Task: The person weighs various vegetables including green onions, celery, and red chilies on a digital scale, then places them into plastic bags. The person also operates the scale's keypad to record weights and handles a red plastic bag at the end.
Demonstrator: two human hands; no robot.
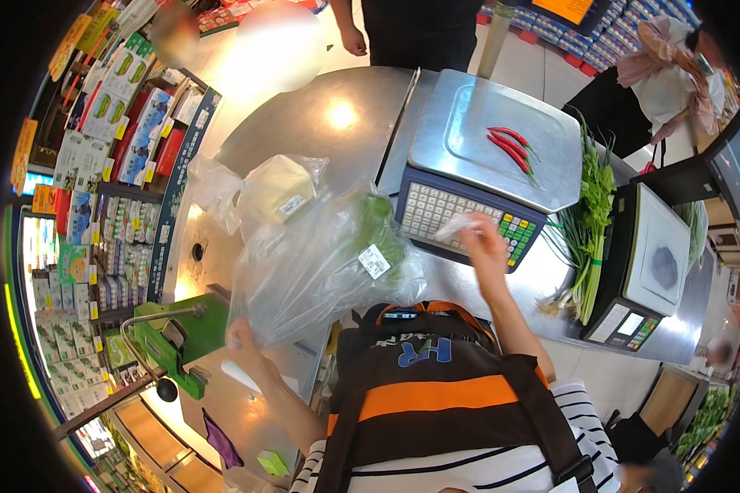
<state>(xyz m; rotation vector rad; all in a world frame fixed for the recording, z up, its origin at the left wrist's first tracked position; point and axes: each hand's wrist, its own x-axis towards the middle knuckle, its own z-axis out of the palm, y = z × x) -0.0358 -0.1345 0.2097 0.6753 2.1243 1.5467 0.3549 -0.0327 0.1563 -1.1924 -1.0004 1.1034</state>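
Clear plastic bag with a green vegetable inside lies on the metal surface, left of the scale. Left hand has its fingers closed on the bag's near-left edge. Right hand is over the keypad, fingers curled, pinching a small white scrap; can't tell if it touches keys. Red chillies sit on the scale pan. Leafy green bundle lies just right of it.
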